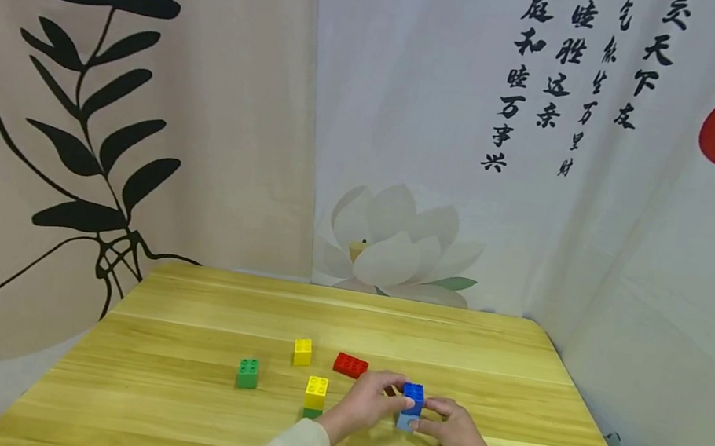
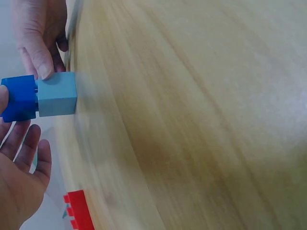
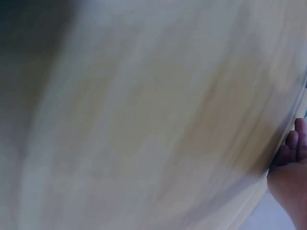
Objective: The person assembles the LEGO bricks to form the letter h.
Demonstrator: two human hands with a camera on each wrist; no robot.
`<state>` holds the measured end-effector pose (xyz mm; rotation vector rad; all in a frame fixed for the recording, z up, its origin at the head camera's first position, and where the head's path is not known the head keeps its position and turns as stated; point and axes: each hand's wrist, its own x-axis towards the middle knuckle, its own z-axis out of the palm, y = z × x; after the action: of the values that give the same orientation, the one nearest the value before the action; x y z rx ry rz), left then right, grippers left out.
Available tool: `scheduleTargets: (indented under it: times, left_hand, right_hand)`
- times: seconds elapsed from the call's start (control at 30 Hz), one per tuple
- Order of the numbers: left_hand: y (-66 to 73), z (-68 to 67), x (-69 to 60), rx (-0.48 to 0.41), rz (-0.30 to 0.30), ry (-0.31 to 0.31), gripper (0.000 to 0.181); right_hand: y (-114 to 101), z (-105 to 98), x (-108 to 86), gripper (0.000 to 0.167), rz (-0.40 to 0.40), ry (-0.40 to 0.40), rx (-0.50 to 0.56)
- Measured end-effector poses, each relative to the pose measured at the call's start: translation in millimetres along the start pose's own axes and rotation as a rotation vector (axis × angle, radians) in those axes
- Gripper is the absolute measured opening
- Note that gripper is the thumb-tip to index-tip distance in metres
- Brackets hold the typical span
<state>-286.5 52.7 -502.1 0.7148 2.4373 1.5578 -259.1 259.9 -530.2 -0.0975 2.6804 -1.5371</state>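
A dark blue toy brick sits on top of a light blue brick, with the studs between them partly showing in the left wrist view. My left hand pinches the dark blue brick, its thumb on the near face. From the other side my right hand holds the light blue brick, thumb against its front; its other fingers are partly hidden. The right wrist view catches only part of the right hand at its edge, without the bricks.
Left of the hands, a yellow brick stands on a green one. Beyond lie a red brick, another yellow brick and a green brick. The wooden table backs onto a printed curtain.
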Motion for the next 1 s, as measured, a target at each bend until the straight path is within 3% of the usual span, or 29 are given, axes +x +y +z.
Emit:
scheduleTargets:
  times: [0.13,0.4,0.6,1.0]
  left_hand:
    - [0.4,-0.1,0.1,0.022,0.032,-0.007,0.018]
    - [-3.9,1.6,1.1,0.076,0.032,-0.007,0.021]
    - [-5.1,1.7,-1.1,0.133,0.089,-0.001,0.027]
    - [-12.2,2.8,-1.0,0.111,0.080,-0.016,0.030]
  right_hand:
    - [-1,0,-0.2,0.043,-0.005,-0.008,-0.005]
    - [0,0,-1.9,0.041,-0.003,-0.014,-0.009]
    - [0,0,-0.8,0.042,-0.001,-0.016,-0.008]
    - [-3,-3,-4.5,0.046,0.029,-0.042,0.016]
